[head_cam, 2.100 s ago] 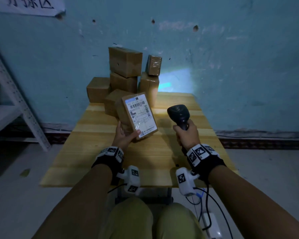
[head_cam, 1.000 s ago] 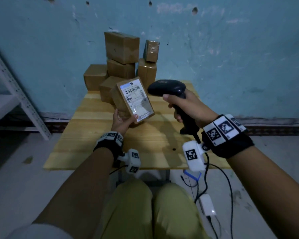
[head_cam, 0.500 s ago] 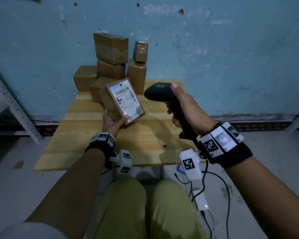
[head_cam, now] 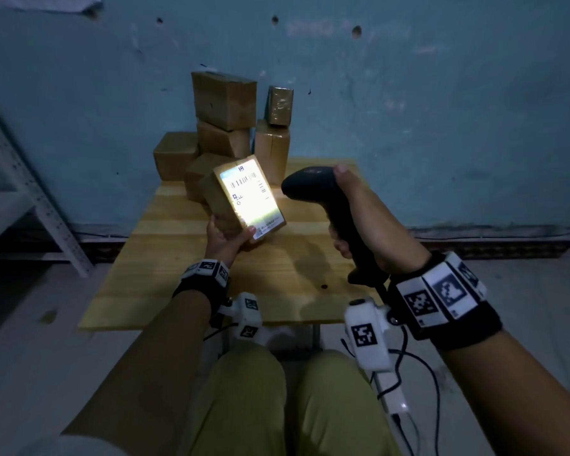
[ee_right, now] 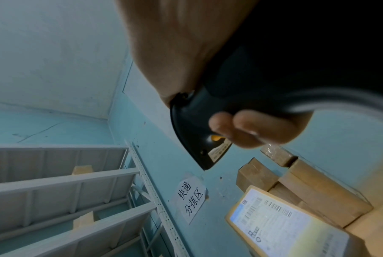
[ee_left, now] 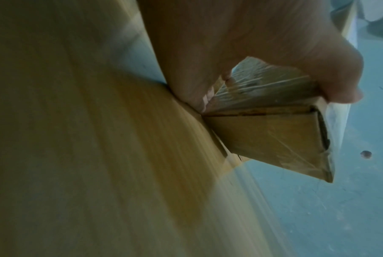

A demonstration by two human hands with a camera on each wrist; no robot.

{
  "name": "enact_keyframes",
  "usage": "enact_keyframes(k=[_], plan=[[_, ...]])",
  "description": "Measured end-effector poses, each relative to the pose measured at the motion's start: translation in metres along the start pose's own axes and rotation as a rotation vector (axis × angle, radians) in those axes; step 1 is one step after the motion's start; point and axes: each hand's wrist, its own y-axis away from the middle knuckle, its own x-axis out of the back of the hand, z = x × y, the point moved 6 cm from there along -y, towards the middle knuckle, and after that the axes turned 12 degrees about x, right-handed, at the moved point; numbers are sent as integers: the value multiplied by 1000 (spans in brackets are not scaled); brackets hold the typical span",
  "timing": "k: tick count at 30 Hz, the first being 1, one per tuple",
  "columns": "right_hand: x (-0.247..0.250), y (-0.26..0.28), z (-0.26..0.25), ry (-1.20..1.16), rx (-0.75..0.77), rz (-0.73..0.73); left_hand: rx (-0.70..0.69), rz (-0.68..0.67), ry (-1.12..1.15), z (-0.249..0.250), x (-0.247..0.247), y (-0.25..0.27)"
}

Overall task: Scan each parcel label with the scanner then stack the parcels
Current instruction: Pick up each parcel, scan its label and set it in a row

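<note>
My left hand grips a small cardboard parcel from below, tilted up above the wooden table. Its white label faces right and glows brightly in the scanner's light. My right hand holds the black handheld scanner by its handle, thumb on top, head aimed left at the label from close by. In the right wrist view the scanner points down toward the lit label. In the left wrist view my fingers wrap the parcel's end.
Several brown parcels are stacked at the table's back edge against the blue wall. A white metal shelf rack stands at the left. The scanner's cable hangs down past my right knee to the floor.
The scanner's light has come on and now floods the parcel's label. Earlier my right hand raised the scanner and turned it left toward the parcel, which stays in my left hand.
</note>
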Motion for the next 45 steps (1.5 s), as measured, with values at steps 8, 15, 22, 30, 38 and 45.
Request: enact_keyframes(k=[8, 15, 22, 30, 38, 45], plan=[[-7, 0, -3, -37, -17, -8, 26, -27, -15, -3, 0, -2], [-13, -2, -2, -70, 1, 18, 35, -5, -41, -4, 2, -4], [-9, -5, 0, -78, 35, 24, 49, -21, -27, -3, 1, -2], [10, -23, 27, -272, 18, 137, 50, -58, 74, 5, -14, 9], [30, -50, 78, -558, -167, 199, 283, -388, 106, 23, -94, 39], [61, -62, 82, -563, -187, 218, 227, -405, -8, 42, -152, 38]])
